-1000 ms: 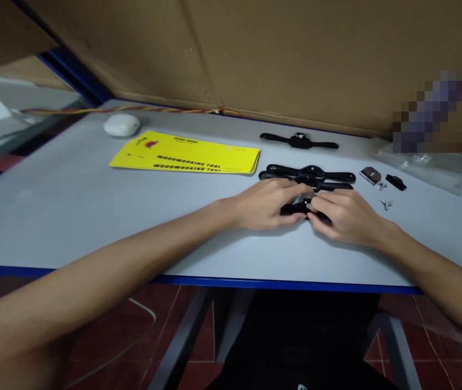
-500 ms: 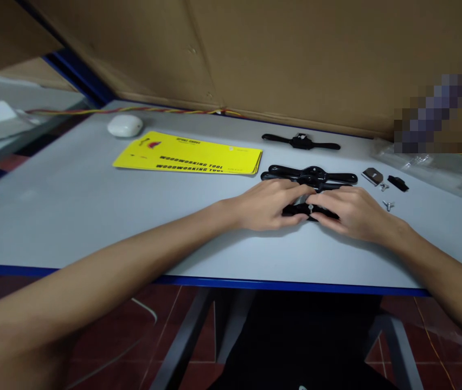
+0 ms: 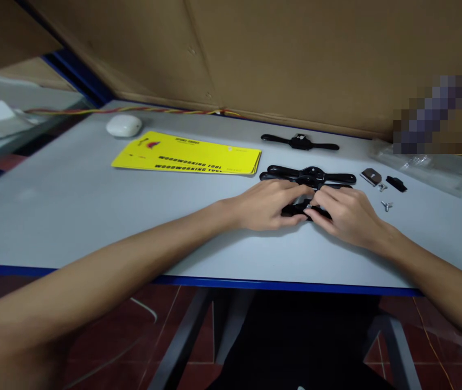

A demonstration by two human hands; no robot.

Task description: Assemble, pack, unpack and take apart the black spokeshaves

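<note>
My left hand holds a black spokeshave down on the table, its fingers closed around the left side of the body. At the middle of that tool, my right hand pinches a small silver thumbscrew between thumb and fingers. The fingers cover much of the spokeshave. Just behind my hands lie two black spokeshave bodies close together, the nearer one partly hidden. To the right are a metal blade, a black cap piece and loose thumbscrews.
Yellow printed cards are stacked at the left, near a white rounded case. Another spokeshave lies at the back. Clear plastic bags rest at the back right. Cardboard walls the rear; the table's blue edge runs in front.
My right thumb and fingers have shifted on the thumbscrew, now covering more of it. My left hand stays in place on the spokeshave.
</note>
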